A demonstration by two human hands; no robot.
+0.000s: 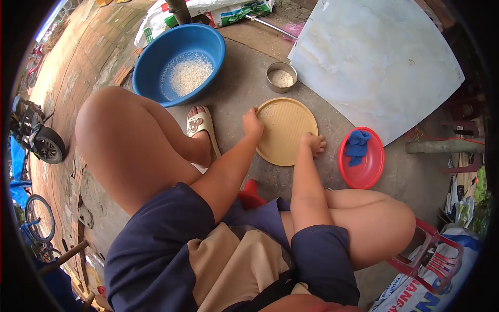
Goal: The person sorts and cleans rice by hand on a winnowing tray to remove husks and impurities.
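A round, yellow-tan woven tray [286,130] lies low in front of me, between my knees. My left hand [253,123] grips its left rim, fingers closed on the edge. At the lower right rim my right hand [313,144] is closed on the edge, its fingers bent outward over it. A few pale grains show near the tray's upper left. Just beyond the tray stands a small metal bowl [281,90] holding pale grains. Farther off to the left, a large blue basin [212,44] holds white rice-like grains [191,75].
Right of the tray sits a red plastic basin [361,179] with a blue cloth [357,145] in it. A large pale sheet [379,62] covers the ground at the upper right. A printed sack [234,10] lies behind the blue basin. A red stool [429,255] stands by my right knee.
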